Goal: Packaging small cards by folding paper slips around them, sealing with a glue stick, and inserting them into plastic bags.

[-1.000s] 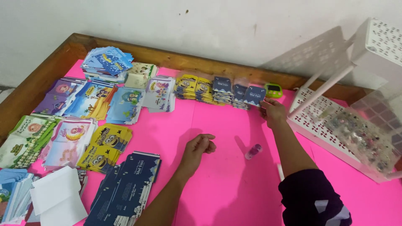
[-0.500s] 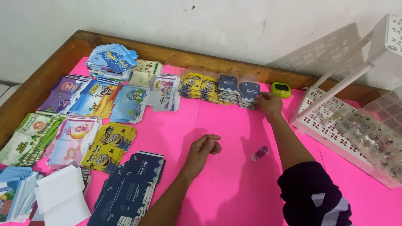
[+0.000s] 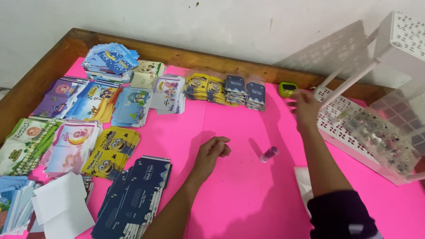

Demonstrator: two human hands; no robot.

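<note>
Pink sheet over a wood-edged table, white wall behind; entries ran left to right.

Far left: card stacks in green, pink and purple, white paper below them. Next: yellow cards and a fanned navy stack at the near edge. Back row: blue cards, then small bagged packs, yellow and navy.

Centre: my left hand lay on the sheet, fingers loosely curled, holding nothing; it sat where it had half a second earlier.

Right of it: a small pink bottle lay on its side, untouched.

Change noted: my right hand had been at the navy packs at the row's right end half a second earlier; it had since left them and moved right, blurred, toward the green gadget and the white rack. Fingers looked spread and empty, though the blur kept me from being sure. I judged the work on the packs had paused and attention had passed to the green gadget, which stood just beside the fingertips, not yet touched.

Far right: clear box of beads on the rack.
</note>
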